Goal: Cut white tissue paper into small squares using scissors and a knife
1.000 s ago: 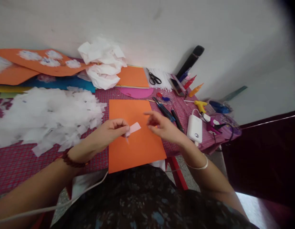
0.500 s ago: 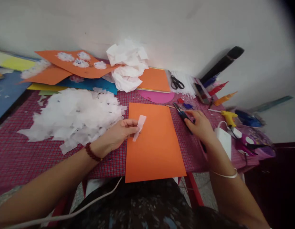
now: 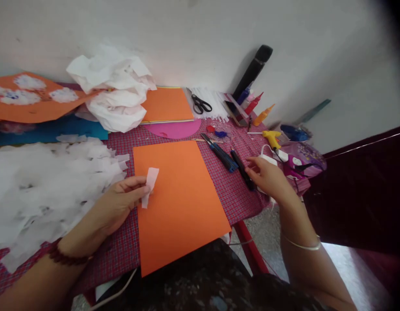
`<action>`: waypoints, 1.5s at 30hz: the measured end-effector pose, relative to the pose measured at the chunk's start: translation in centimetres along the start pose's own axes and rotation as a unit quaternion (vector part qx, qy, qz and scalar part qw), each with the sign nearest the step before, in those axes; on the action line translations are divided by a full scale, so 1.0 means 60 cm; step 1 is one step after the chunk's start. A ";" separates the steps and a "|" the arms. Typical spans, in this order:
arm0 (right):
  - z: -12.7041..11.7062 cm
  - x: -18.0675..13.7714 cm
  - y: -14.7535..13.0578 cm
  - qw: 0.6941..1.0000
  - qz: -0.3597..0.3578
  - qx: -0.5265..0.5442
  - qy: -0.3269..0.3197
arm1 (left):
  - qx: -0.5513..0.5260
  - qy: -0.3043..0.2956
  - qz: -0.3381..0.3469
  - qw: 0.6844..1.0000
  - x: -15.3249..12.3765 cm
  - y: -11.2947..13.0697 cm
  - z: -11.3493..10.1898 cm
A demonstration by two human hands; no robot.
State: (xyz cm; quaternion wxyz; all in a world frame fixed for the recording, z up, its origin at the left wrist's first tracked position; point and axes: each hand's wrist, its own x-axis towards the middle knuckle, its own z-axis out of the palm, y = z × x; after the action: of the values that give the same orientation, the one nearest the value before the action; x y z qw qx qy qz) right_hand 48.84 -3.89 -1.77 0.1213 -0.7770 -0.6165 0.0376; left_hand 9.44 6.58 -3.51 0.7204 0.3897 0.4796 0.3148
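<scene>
My left hand (image 3: 117, 207) rests at the left edge of an orange paper sheet (image 3: 183, 203) and pinches a small pale tissue strip (image 3: 150, 185) between thumb and fingers. My right hand (image 3: 268, 178) is off the sheet's right side, its fingers curled over the near end of a black pen (image 3: 241, 164) that lies on the red checked tablecloth (image 3: 234, 190). A blue-handled cutter (image 3: 219, 153) lies just left of the pen. A white power bank (image 3: 268, 160) is mostly hidden behind my right hand.
A heap of cut white tissue pieces (image 3: 41, 185) fills the left. Crumpled white tissue (image 3: 112, 95), more orange paper (image 3: 166, 103), a pink half-circle (image 3: 174, 128), black scissors (image 3: 200, 103), paint bottles (image 3: 256, 106) and a yellow glue gun (image 3: 271, 138) lie along the wall.
My right hand has left the blue-handled cutter and come back to the black pen. My left hand keeps the tissue strip. The camera has swung to the right.
</scene>
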 end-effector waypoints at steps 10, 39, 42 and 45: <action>0.008 -0.004 0.001 1.000 0.029 -0.012 0.000 | 0.010 0.007 -0.015 1.000 0.006 -0.009 -0.014; 0.028 0.152 -0.126 0.992 -0.126 -0.002 0.001 | 0.016 -0.077 0.010 0.997 -0.007 -0.007 -0.005; 0.033 0.241 -0.152 0.993 -0.110 -0.024 0.031 | -0.002 -0.074 0.001 0.997 -0.005 -0.008 -0.005; 0.046 0.342 -0.166 0.995 -0.060 -0.056 0.054 | -0.022 -0.056 0.006 0.998 -0.001 -0.007 -0.004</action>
State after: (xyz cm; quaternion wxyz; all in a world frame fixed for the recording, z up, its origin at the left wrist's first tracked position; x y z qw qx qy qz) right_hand 43.68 18.47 -0.26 0.1131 -0.7447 -0.6561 -0.0460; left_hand 9.22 6.38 -3.88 0.7525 0.3943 0.4287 0.3072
